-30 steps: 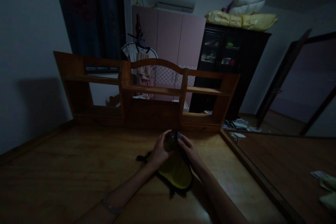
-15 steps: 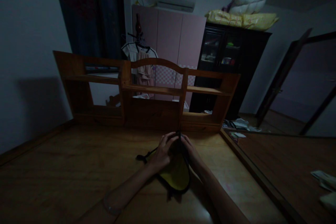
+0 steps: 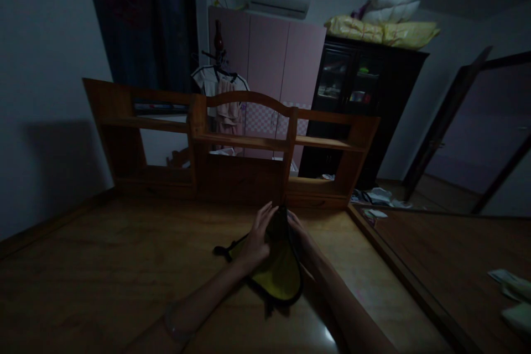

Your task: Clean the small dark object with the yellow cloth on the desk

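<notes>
A yellow-green fabric piece with black edging [image 3: 279, 272] rests on the wooden tabletop, narrowing to a raised dark tip between my hands. Its exact kind is unclear in the dim light. My left hand [image 3: 256, 240] lies along its left side, fingers stretched toward the tip and thumb over the fabric. On the other side, my right hand [image 3: 305, 240] grips the black edge near the tip, its fingers partly hidden behind the edge. A dark strap end [image 3: 220, 250] sticks out to the left, and another short dark tab lies at the near edge.
A wooden shelf unit [image 3: 240, 142] stands along the far edge of the tabletop [image 3: 124, 265]. A raised wooden rim [image 3: 398, 265] runs down the right side. Beyond are a pink wardrobe [image 3: 267, 55], a black cabinet [image 3: 373, 88] and hanging clothes [image 3: 226, 94].
My left fingers have straightened and drawn slightly away from the tip. The fabric now lies more spread between my hands, showing more yellow. My right hand has stayed at its edge.
</notes>
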`<state>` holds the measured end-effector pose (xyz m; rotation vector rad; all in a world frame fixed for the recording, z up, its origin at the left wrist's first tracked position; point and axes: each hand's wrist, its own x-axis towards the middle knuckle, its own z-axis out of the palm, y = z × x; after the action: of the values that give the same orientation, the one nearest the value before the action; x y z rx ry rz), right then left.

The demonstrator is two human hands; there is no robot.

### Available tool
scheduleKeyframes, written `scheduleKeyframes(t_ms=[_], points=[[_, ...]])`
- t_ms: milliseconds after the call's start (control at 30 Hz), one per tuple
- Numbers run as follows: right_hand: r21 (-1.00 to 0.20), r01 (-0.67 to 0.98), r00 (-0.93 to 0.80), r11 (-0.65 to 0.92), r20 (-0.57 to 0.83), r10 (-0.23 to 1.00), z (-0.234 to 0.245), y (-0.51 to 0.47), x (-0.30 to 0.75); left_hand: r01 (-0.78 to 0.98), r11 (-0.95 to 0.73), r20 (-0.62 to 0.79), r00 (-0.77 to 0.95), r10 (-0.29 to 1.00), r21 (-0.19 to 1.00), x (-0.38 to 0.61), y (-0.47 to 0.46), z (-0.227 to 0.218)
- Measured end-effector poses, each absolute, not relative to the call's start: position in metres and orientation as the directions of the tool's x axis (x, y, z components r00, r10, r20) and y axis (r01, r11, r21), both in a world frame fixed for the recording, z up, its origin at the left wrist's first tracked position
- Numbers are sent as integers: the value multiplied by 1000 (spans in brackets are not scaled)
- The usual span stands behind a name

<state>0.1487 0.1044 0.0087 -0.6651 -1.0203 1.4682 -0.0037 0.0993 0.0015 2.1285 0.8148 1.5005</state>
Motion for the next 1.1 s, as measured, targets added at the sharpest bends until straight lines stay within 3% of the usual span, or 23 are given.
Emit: scheduleKeyframes(t_ms=[267,533,1100], points=[[-926,-356,-76,122,159,984,10,99,148,237,-620,584,209,784,748,1,97,-2],[-937,-245,-46,248,267,963,17,91,146,251,-585,568,144,810,771,-2,107,-6],[-931,-270,-36,244,263,964,15,94,149,146,-683,651,218,727,715,0,99,4]])
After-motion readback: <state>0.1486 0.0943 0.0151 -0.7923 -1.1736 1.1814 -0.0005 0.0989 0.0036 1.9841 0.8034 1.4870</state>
